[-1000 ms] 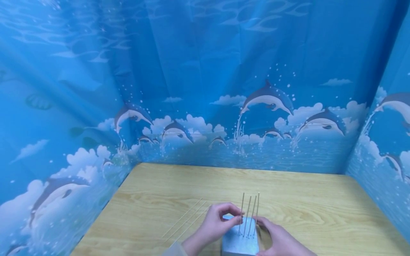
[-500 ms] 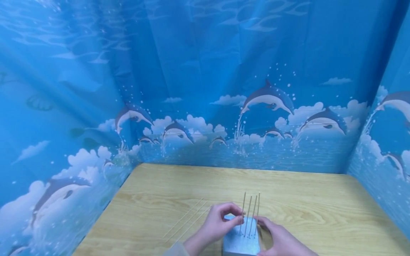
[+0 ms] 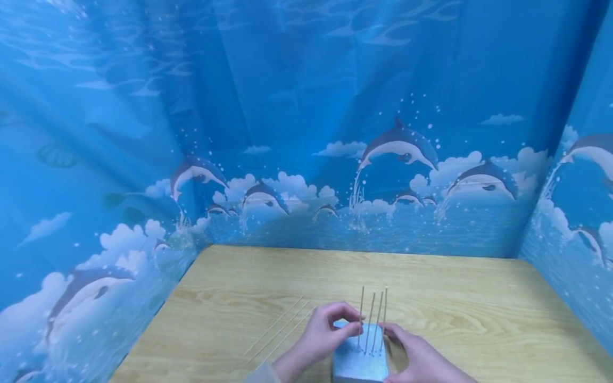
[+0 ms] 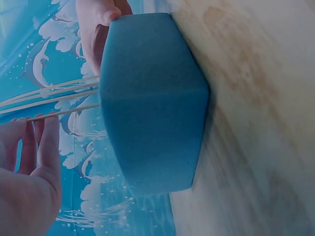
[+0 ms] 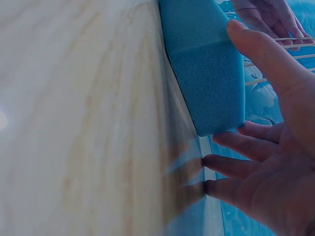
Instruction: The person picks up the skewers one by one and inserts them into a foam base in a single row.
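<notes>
A blue foam block point(image 3: 360, 367) sits on the table with several thin wooden sticks point(image 3: 377, 322) standing upright in a row in its top. My left hand point(image 3: 320, 335) pinches the leftmost stick point(image 3: 361, 302) between thumb and fingertips, partway up its length. In the left wrist view, that stick point(image 4: 74, 111) runs from the fingertips to the block's top face. My right hand point(image 3: 421, 355) holds the block's right side, thumb at the near corner and fingers at the far end. The right wrist view shows its lower fingers point(image 5: 231, 189) spread at the tabletop.
Left of the block, 3 more thin sticks point(image 3: 276, 325) lie side by side, slanted, on the wood-grain table point(image 3: 455, 298). Blue dolphin-print curtains point(image 3: 306, 133) enclose the table at the back and both sides.
Almost nothing differs: the leftmost stick's top swayed slightly right, then back left, with my left hand still pinching it. My right hand stays on the block.
</notes>
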The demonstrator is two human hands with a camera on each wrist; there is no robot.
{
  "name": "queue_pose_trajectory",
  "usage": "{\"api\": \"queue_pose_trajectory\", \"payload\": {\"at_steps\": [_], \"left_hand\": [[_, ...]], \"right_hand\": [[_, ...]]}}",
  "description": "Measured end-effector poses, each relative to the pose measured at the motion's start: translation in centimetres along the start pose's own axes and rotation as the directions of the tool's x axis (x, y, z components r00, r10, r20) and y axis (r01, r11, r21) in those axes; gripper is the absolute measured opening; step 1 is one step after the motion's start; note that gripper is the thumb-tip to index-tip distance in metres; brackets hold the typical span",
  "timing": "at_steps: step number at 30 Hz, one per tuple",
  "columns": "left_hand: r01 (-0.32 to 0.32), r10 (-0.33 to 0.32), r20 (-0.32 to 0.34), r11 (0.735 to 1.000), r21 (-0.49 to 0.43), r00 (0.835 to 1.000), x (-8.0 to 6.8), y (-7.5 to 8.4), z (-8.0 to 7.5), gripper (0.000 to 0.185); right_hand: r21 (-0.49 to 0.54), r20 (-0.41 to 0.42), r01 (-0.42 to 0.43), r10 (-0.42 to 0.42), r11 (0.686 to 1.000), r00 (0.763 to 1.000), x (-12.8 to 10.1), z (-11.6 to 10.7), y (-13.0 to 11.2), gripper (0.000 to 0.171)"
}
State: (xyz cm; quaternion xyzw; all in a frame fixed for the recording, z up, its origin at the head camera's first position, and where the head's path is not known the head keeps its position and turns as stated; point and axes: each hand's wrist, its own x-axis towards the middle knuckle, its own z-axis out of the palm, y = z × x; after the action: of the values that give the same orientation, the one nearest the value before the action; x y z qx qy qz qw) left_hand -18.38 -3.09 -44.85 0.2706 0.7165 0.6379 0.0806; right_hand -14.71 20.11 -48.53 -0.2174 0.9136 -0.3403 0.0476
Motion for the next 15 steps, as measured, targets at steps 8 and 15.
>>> {"api": "queue_pose_trajectory", "payload": {"at_steps": [8,15], "left_hand": [[-0.019,0.016,0.035,0.996,0.091,0.999,0.1,0.4,-0.3,0.019],[-0.016,0.006,0.063,0.989,0.149,0.998,0.5,1.0,-1.1,0.024]], "right_hand": [[0.029,0.017,-0.025,0.024,0.999,1.0,-0.1,0.2,-0.1,0.1],[0.008,0.0,-0.031,0.031,0.999,1.0,-0.1,0.0,-0.3,0.102]]}}
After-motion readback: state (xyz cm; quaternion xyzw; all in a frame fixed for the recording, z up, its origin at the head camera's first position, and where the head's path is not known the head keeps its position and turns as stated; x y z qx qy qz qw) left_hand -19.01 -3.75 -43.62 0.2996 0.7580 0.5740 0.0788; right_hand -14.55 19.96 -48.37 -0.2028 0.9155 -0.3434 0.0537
